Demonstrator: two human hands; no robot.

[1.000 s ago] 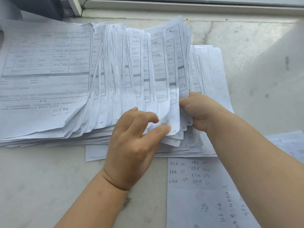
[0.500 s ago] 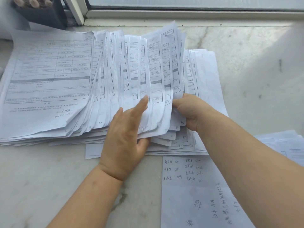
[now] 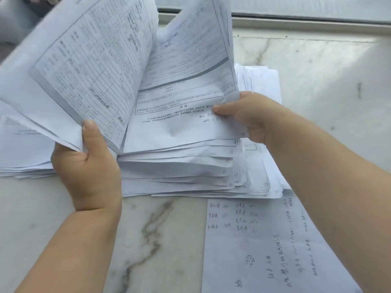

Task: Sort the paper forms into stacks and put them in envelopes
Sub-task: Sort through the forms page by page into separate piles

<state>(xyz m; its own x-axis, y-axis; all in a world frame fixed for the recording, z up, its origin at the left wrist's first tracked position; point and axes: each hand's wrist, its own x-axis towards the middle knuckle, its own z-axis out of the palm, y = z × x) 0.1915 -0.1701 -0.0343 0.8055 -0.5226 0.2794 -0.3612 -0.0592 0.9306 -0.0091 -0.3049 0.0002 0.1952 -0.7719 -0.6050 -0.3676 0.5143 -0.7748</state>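
The left hand (image 3: pixel 88 172) had its thumb pressed up along the near edge of a lifted bundle of white printed paper forms (image 3: pixel 88 66), the other fingers hidden beneath the sheets, so the bundle was pinched and tilted up and away to the left. The right hand (image 3: pixel 251 117) curled round the right edge of a second raised batch of white forms with a grey bar across them (image 3: pixel 190 66), thumb laid flat on the top page near a line of print; how many sheets it held could not be told, since the motion blurred them. Both batches opened like a book above the thick stack of white forms with handwritten numbers on their corners (image 3: pixel 179 166), which lay on the pale veined marble surface (image 3: pixel 152 240). Just beside that stack's near right corner, touching or slightly under it, lay a white sheet covered in handwritten notes (image 3: pixel 254 240). Left of the stack, more white forms (image 3: pixel 23 153) lay flat. Beyond the stack ran a pale window frame (image 3: pixel 296 17).
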